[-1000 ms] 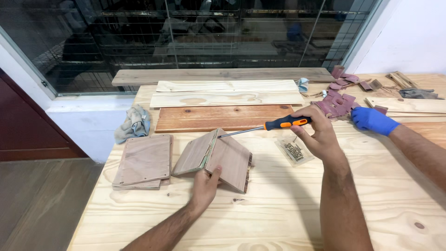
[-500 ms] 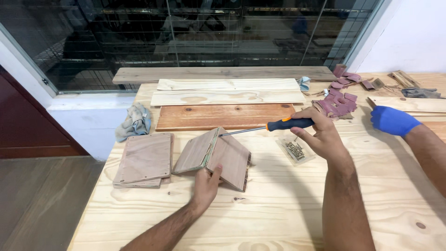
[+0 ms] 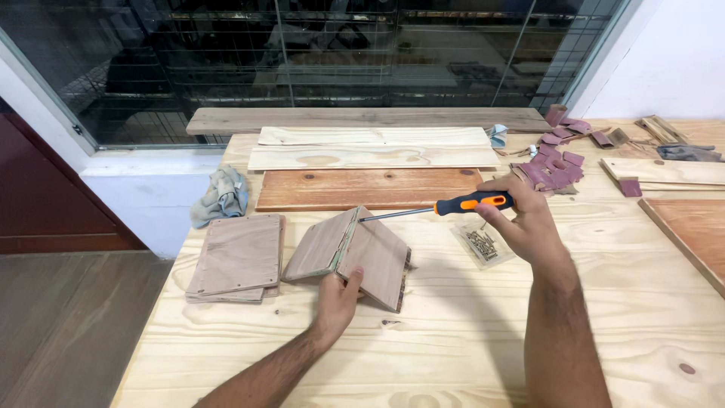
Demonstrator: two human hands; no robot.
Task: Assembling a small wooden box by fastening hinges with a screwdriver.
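Panels [image 3: 355, 253] are propped as a tent mid-table, steadied by the left hand [image 3: 336, 296] | screwdriver [image 3: 445, 207] is clenched in the right hand [image 3: 525, 219], tip at the ridge | risk: tip may slip off the joint toward the left fingers if panels shift | screw bag [image 3: 483, 245] lies near.

Lying around the one reddish-brown board [image 3: 368, 188] on the workbench [image 3: 468, 347]: two pale planks [image 3: 374, 147] behind it, one grey rag [image 3: 221, 196] left, one small plywood stack [image 3: 236, 257] and one hinged panel pair [image 3: 350, 253] in front, one screwdriver [image 3: 442, 208] and one screw bag [image 3: 482, 244] front-right.
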